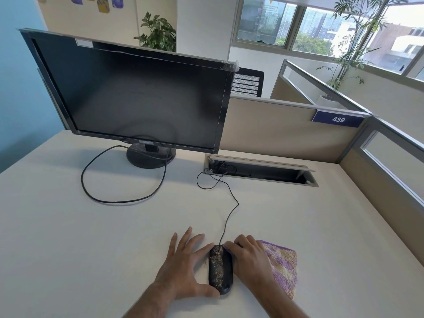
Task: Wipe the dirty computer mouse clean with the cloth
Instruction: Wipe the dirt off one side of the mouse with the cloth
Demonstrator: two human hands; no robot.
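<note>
A black wired computer mouse [220, 269] lies on the white desk near the front edge, its left half speckled with brownish dirt. My left hand [183, 267] rests flat to its left with fingers spread; the thumb touches the mouse's rear and the index finger its front left, bracing it. A purple, yellow and white fluffy cloth [283, 269] lies just right of the mouse. My right hand [249, 260] lies on the cloth's left part with fingers curled. The fingertips press a bit of cloth against the mouse's front right side.
The mouse cable [229, 216] runs back to an open cable tray [259, 171] in the desk. A black monitor [133, 92] stands at the back left with a looped cable [91, 193]. Partition walls [286, 131] bound the desk at the back and right.
</note>
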